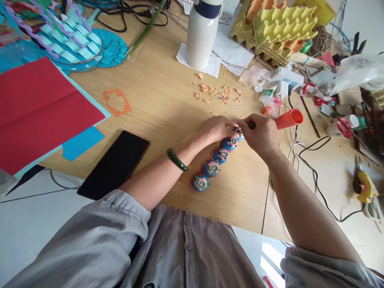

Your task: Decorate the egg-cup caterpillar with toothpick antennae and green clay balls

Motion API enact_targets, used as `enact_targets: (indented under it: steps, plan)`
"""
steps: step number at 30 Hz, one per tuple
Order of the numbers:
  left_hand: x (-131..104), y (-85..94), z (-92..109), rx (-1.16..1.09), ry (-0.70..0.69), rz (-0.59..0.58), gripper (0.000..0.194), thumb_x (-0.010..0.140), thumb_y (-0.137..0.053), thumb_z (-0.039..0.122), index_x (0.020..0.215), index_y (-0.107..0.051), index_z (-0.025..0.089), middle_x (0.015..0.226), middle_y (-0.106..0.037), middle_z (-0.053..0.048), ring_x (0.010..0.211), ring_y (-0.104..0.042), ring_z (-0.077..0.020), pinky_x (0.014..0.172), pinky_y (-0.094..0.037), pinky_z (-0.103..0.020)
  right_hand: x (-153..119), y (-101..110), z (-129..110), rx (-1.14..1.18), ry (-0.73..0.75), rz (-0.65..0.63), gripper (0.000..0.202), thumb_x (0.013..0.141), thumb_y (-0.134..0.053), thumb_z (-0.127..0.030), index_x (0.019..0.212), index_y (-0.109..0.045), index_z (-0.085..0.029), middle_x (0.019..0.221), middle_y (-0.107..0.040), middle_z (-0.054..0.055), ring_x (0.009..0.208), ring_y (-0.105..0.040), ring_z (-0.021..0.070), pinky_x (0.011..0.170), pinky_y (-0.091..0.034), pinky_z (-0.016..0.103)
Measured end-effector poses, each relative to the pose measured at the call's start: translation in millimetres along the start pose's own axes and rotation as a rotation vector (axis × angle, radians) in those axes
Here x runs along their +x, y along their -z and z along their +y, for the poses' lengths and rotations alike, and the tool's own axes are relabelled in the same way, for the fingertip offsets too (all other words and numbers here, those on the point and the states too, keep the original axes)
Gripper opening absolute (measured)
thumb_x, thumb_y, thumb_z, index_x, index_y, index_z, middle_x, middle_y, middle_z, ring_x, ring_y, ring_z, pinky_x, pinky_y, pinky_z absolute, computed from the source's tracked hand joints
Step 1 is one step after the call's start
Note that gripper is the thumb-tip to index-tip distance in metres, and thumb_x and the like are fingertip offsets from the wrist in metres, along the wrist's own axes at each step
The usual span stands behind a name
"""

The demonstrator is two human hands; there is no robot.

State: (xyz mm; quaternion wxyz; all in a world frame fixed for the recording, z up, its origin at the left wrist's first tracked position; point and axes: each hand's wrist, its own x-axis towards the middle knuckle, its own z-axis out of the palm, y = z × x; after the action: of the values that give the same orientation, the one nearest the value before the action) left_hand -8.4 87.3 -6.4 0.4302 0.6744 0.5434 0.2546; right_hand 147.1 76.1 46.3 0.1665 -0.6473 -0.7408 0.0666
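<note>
blue-painted egg-carton strip [221, 156], five cups showing, on wood-grain table [162, 108], left hand [216, 129] apparently clamped on its far end, right hand [264, 134] beside it, fingertips together

Far end of the painted strip [222, 155] partly covered by the left hand [217, 129] and right hand [261, 134]; fingertip contact there not made out. Dark bit within the right hand mostly hidden, too small to be identified. Base of the orange cup [290, 119] screened by the same hand. Phone [115, 164] overlapped at one edge by the left forearm. Bottle [202, 36] cut off at the top edge, red sheet [45, 100] at the left.
</note>
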Motion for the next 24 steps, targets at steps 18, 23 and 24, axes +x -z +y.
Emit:
enact_targets:
  steps: [18, 23, 24]
  plan:
    - [-1.5, -0.8, -0.6, 0.058, -0.009, 0.012, 0.036, 0.076, -0.079, 0.049, 0.108, -0.082, 0.032, 0.08, -0.075, -0.004, 0.075, -0.064, -0.0206, 0.066, -0.039, -0.028, -12.7, -11.2, -4.9, 0.036, -0.094, 0.05, 0.013, 0.078, -0.059, -0.025, 0.07, -0.067, -0.019, 0.064, -0.066, 0.005, 0.061, -0.053, 0.0174, 0.059, -0.034, 0.031]
    - [-3.0, -0.1, 0.9, 0.084, -0.014, 0.016, 0.039, 0.082, -0.073, 0.049, 0.115, -0.08, 0.03, 0.089, -0.077, -0.008, 0.081, -0.066, -0.023, 0.066, -0.038, -0.03, -17.3, -15.5, -2.8, 0.093, -0.134, 0.03, 0.019, 0.082, -0.058, -0.028, 0.081, -0.074, -0.018, 0.073, -0.07, 0.006, 0.066, -0.057, 0.0179, 0.061, -0.036, 0.03]
    - [-2.9, -0.1, 0.8, 0.076, -0.017, 0.02, 0.039, 0.082, -0.073, 0.05, 0.114, -0.081, 0.03, 0.09, -0.077, -0.008, 0.082, -0.066, -0.0235, 0.067, -0.038, -0.03, -17.0, -14.1, -2.4, 0.083, -0.131, 0.026, 0.02, 0.081, -0.06, -0.03, 0.085, -0.076, -0.018, 0.073, -0.071, 0.006, 0.066, -0.057, 0.018, 0.061, -0.036, 0.03]
